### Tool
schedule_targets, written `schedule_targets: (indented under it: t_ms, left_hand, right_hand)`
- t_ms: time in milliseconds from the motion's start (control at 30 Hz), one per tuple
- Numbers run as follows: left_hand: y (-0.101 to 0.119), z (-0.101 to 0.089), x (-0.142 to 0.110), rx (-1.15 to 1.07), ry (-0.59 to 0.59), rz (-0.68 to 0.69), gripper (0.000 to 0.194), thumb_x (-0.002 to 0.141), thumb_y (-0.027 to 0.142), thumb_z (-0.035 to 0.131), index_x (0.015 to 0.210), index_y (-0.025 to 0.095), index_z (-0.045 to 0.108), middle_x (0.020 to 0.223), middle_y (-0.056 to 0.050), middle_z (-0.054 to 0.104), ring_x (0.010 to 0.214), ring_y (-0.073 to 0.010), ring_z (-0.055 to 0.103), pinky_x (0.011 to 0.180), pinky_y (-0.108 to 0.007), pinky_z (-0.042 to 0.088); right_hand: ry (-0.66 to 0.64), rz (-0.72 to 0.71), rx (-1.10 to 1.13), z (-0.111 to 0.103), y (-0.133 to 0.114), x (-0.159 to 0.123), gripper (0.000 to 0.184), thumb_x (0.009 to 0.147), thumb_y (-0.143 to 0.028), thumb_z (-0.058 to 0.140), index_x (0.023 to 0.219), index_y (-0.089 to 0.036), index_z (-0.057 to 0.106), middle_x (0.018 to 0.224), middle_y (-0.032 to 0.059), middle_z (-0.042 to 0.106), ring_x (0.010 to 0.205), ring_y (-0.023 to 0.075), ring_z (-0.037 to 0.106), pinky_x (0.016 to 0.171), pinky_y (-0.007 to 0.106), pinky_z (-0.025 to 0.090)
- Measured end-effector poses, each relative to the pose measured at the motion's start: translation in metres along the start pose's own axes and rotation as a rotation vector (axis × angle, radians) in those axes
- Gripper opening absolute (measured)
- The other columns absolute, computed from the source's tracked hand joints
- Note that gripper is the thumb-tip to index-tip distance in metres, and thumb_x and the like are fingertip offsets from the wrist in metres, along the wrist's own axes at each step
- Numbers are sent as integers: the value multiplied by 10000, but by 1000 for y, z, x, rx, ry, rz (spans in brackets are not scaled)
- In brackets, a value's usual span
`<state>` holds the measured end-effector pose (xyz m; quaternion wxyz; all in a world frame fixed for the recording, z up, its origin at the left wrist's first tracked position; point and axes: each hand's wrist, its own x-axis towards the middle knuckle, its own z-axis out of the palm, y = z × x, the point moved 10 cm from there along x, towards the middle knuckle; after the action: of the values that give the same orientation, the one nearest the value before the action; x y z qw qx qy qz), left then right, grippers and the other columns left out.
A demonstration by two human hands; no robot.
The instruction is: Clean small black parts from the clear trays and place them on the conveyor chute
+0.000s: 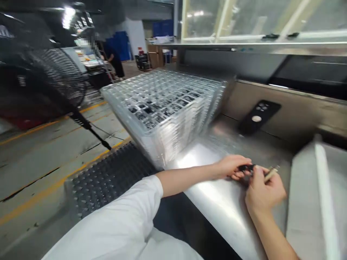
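Note:
My left hand [231, 167] reaches out over the metal worktop [217, 206], its fingers closed on a small black part [246, 168]. Just right of it, my right hand [264, 189] pinches a short beige stick-like tool [270, 174]; blur hides its exact kind. The fingers of both hands come close together at the black part. To the left of the hands rises a tall stack of clear plastic trays [179, 130] with many pockets. Black pieces [148, 109] lie in some pockets of the top tray.
A dark phone [260, 116] leans at the worktop's back wall. At right stands a pale box-like container [306, 195]. Below left is another pocketed tray [108, 180] of dark pieces. A standing fan [61, 76] and a person [115, 57] are farther off.

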<state>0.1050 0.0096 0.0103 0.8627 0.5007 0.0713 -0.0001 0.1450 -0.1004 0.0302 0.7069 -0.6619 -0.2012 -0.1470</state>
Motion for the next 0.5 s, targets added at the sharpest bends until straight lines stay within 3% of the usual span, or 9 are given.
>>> schedule_targets:
  t_ms: [100, 300, 500]
  left_hand:
    - [2, 5, -3, -27, -23, 23, 198, 925, 364, 639, 932, 188, 548, 653, 51, 540, 408, -34, 321, 405, -151, 173]
    - [10, 10, -3, -14, -126, 114, 242, 891, 315, 667, 1072, 166, 607, 691, 29, 560, 432, -40, 344, 413, -164, 200]
    - [12, 8, -2, -18, -125, 136, 285, 881, 316, 682, 1111, 162, 617, 722, 22, 576, 466, -44, 377, 427, -162, 233]
  right_hand:
    - [4, -4, -20, -2, -1, 0, 418, 827, -599, 711, 884, -188, 661, 692, 10, 601, 592, 180, 539, 578, 304, 404]
    - [-37, -23, 31, -1, -2, 0, 402, 869, -582, 691, 878, -183, 645, 697, -5, 604, 611, 153, 523, 578, 261, 407]
    - [-74, 23, 74, 2, 0, 0, 410, 863, -562, 687, 955, -163, 662, 723, 6, 612, 627, 153, 545, 566, 251, 406]
